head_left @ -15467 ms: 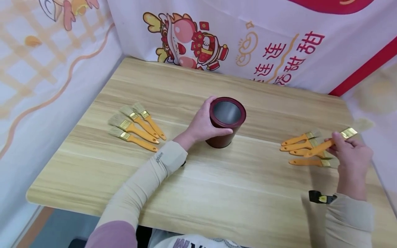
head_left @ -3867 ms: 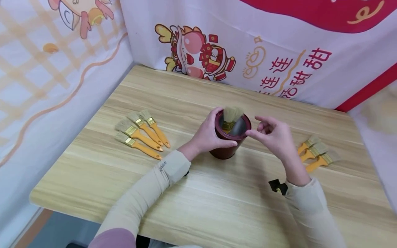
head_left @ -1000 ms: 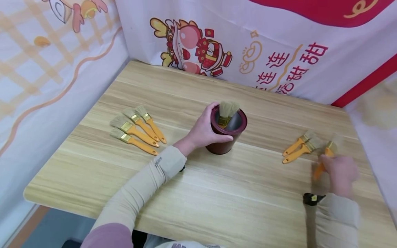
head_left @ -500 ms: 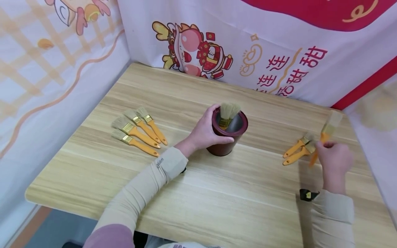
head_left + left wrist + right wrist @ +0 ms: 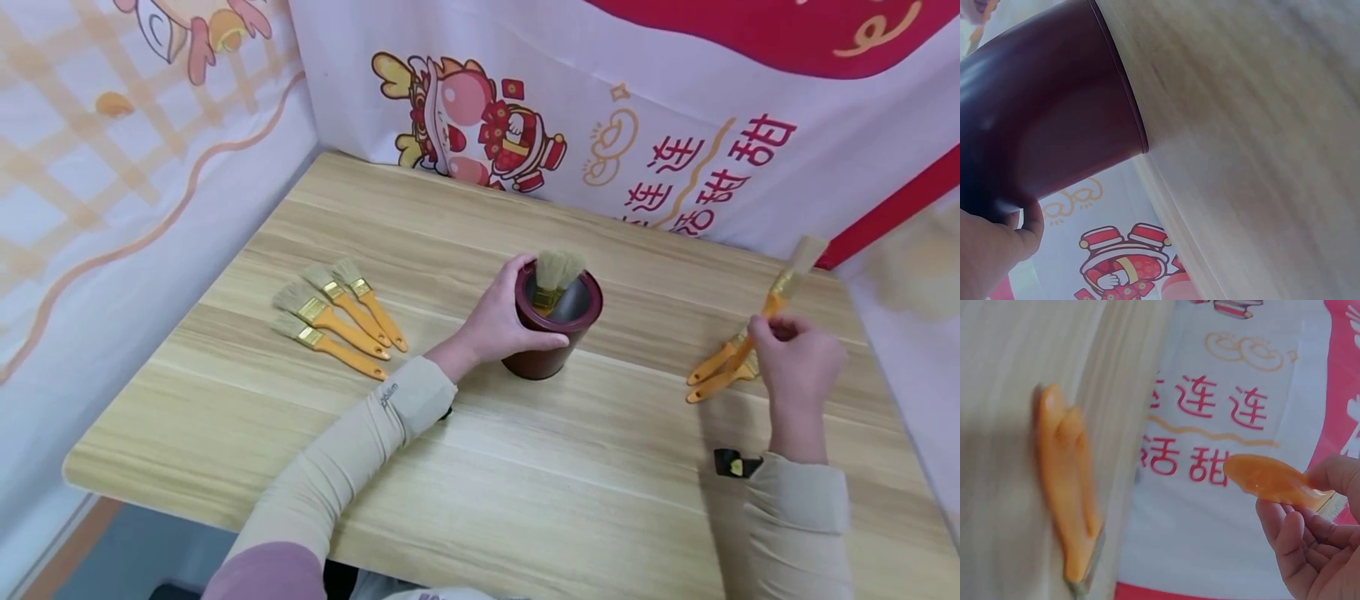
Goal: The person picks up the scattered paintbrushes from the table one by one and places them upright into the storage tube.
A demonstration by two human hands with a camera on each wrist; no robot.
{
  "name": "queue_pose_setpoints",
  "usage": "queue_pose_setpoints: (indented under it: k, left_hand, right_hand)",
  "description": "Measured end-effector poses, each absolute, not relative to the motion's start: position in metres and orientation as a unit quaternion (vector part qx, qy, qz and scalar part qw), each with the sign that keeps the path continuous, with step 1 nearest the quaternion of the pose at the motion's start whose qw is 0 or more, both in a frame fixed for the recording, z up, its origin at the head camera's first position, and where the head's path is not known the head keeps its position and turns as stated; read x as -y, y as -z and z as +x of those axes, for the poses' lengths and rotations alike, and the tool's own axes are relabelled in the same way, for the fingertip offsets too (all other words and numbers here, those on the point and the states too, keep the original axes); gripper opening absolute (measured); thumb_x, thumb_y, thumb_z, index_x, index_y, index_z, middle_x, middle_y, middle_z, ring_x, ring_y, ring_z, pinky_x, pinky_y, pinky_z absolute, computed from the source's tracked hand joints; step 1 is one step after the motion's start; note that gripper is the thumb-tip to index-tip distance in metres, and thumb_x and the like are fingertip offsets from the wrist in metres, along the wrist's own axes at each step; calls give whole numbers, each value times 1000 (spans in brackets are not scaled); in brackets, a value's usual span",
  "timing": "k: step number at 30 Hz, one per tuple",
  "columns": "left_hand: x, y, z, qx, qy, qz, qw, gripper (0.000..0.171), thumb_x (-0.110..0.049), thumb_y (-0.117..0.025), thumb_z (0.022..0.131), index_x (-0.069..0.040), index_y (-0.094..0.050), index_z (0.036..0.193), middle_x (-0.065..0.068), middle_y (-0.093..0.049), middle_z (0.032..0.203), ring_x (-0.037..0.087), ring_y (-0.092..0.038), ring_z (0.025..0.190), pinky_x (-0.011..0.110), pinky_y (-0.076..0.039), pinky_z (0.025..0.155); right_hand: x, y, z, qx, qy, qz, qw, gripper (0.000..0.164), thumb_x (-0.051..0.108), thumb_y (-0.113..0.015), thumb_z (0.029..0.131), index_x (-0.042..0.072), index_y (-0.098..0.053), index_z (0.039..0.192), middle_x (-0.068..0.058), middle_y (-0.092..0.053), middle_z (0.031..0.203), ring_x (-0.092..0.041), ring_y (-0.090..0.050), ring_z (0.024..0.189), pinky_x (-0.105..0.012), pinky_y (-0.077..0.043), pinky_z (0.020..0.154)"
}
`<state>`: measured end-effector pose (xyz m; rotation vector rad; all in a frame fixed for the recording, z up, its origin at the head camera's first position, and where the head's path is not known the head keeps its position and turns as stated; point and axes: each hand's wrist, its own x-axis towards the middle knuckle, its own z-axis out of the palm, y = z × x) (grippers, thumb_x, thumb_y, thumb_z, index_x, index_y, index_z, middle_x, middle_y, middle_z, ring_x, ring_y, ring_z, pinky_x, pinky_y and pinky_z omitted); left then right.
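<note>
My left hand (image 5: 497,321) grips the side of a dark red cylindrical pot (image 5: 542,354) that stands upright on the table. Bristle ends of paintbrushes (image 5: 558,271) stick up out of the pot, and their handles are mostly hidden inside. In the left wrist view, curled fingers (image 5: 1032,231) lie against the pot's wall. At the right, my right hand (image 5: 798,367) pinches an orange-handled paintbrush (image 5: 777,296) raised over the table, bristles up and away. Below it lie two more paintbrushes (image 5: 708,379), partly covered by the hand in the head view; their orange handles (image 5: 1063,481) show in the right wrist view.
Several orange-handled paintbrushes (image 5: 337,321) lie fanned on the left of the wooden table (image 5: 570,500). A printed cloth (image 5: 570,100) hangs along the back edge, and another patterned cloth (image 5: 247,192) closes off the left side.
My right hand has picked a paintbrush off the right-hand group and raised it, moving slightly left. Compared with the oldest frame, brushes now stand in the pot. The left hand keeps its grip.
</note>
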<state>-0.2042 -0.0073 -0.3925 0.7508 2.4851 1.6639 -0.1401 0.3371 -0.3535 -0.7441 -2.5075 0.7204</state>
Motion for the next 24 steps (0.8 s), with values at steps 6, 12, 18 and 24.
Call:
queue_pose_setpoints:
  k: [6, 12, 18, 24]
  left_hand:
    - [7, 392, -204, -806, -540, 240, 37, 113, -36, -90, 64, -12, -19, 150, 8, -35, 149, 21, -41, 133, 42, -36, 114]
    - [8, 392, -205, -803, -547, 235, 35, 113, -34, -90, 64, -12, -19, 149, 8, -36, 148, 21, -42, 131, 43, -37, 113]
    - [7, 392, -204, -807, -538, 240, 32, 115, -35, -90, 63, -11, -19, 150, 8, -35, 149, 21, -41, 132, 41, -36, 113]
    - [7, 392, -203, -805, -541, 243, 29, 114, -35, -90, 63, -9, -20, 149, 9, -36, 148, 21, -42, 132, 41, -36, 113]
  right_hand:
    - [-311, 339, -141, 885, -315, -239, 247, 40, 34, -60, 88, -1, -71, 103, 38, -38, 58, 14, -42, 58, -4, -36, 57]
    - [-286, 325, -152, 893, -319, -179, 262, 39, 34, -62, 89, -1, -72, 102, 33, -43, 66, 13, -44, 61, -2, -37, 57]
    - [-273, 327, -158, 889, -329, -152, 281, 34, 29, -64, 88, -2, -72, 99, 30, -45, 68, 15, -46, 61, 0, -38, 57]
    - [-261, 329, -160, 872, -357, -125, 310, 30, 24, -67, 88, -3, -72, 99, 28, -49, 73, 14, -49, 64, -1, -40, 61]
